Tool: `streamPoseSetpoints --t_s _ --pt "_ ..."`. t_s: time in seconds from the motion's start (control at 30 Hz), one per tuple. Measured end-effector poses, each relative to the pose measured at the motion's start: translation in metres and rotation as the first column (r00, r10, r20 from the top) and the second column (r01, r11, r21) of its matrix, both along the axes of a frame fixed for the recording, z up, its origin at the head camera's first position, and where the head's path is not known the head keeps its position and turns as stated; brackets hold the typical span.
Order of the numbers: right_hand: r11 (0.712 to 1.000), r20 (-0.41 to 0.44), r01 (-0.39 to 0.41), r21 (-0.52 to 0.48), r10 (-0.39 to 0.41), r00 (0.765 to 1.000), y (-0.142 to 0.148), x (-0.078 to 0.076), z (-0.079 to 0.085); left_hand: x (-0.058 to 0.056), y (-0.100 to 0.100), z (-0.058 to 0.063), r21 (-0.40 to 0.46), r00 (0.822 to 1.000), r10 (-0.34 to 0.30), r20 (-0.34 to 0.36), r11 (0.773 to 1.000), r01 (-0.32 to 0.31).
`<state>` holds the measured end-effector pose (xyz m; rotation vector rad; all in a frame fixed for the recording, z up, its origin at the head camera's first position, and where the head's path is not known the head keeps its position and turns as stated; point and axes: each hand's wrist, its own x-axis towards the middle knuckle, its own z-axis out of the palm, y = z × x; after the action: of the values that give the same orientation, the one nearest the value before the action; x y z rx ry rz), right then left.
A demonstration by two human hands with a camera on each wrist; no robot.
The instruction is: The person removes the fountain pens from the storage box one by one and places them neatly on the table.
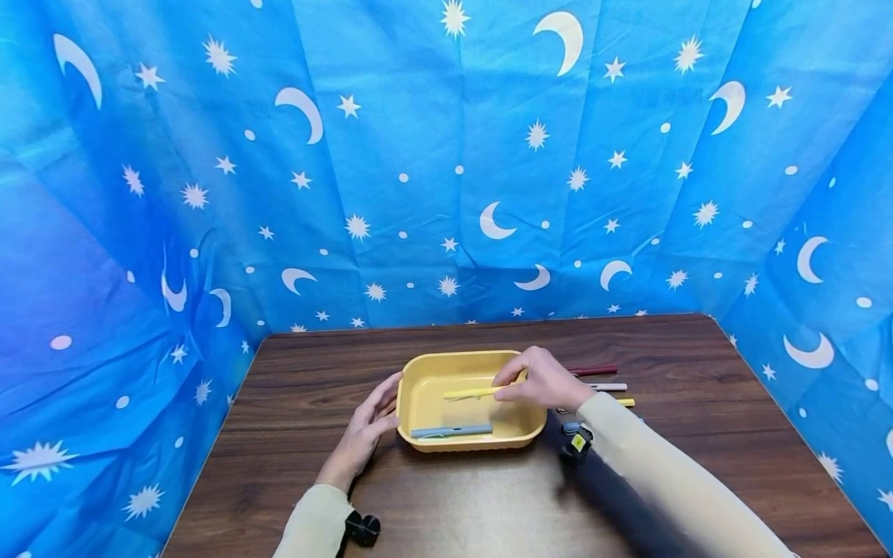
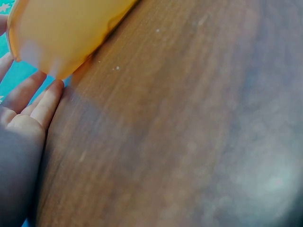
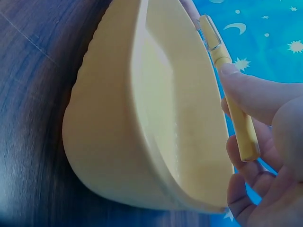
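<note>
A yellow rectangular tub (image 1: 469,446) sits on the table. My left hand (image 1: 370,426) rests against its left side, fingers fairly straight along the outer wall; in the left wrist view those fingers (image 2: 47,104) touch the tub near its base. My right hand (image 1: 540,380) pinches a yellow pen (image 1: 467,394) between thumb and fingers, above the tub's inside. The right wrist view shows this pen's metal clip (image 3: 211,33) toward its far end. A grey-blue pen (image 1: 452,431) lies in the tub along its near wall.
Right of the tub, partly behind my right hand and sleeve, lie a dark red pen (image 1: 594,370), a white pen (image 1: 610,386), another yellow pen (image 1: 626,402) and a blue item (image 1: 570,427). A blue star-and-moon cloth (image 1: 418,194) hangs behind the wooden table (image 1: 293,403).
</note>
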<state>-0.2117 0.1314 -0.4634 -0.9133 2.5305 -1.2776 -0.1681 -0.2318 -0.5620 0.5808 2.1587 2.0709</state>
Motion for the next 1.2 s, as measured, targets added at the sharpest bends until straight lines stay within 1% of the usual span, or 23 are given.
streamPoseSetpoints --t_s 0.2,0.37,0.57,0.67,0.77,0.9,1.07,1.2 --pt "0.999 0.013 0.044 -0.002 -0.044 0.999 0.017 0.003 0.003 0.001 0.0 0.0 0.0 1.0 -0.004 0.011 1.0 0.004" --pt "0.997 -0.012 0.082 0.01 -0.081 0.997 0.032 0.006 0.006 0.003 0.0 0.0 -0.01 0.999 0.012 0.031 1.0 -0.011" --pt "0.993 -0.038 0.114 0.006 -0.114 0.993 0.049 0.015 0.012 0.003 -0.001 0.0 -0.011 1.0 0.009 0.027 1.0 -0.008" --pt "0.991 -0.034 0.133 0.005 -0.132 0.991 0.057 0.019 0.015 0.002 -0.001 0.001 -0.019 0.999 0.017 0.04 1.0 -0.017" --pt "0.988 -0.026 0.153 0.008 -0.153 0.988 0.067 0.022 0.014 0.001 0.0 0.002 -0.022 0.998 0.027 0.054 0.999 -0.026" --pt "0.985 -0.018 0.174 0.01 -0.174 0.985 0.079 0.026 0.012 0.0 0.0 0.002 -0.025 0.998 0.032 0.048 0.999 -0.03" --pt "0.975 -0.018 0.222 0.025 -0.222 0.975 0.096 0.033 0.01 -0.001 0.001 0.001 -0.02 0.999 0.026 0.038 0.999 -0.026" --pt "0.959 -0.008 0.278 0.052 -0.278 0.961 0.109 0.04 0.009 0.0 0.0 0.002 -0.016 0.999 0.026 0.042 1.0 -0.025"
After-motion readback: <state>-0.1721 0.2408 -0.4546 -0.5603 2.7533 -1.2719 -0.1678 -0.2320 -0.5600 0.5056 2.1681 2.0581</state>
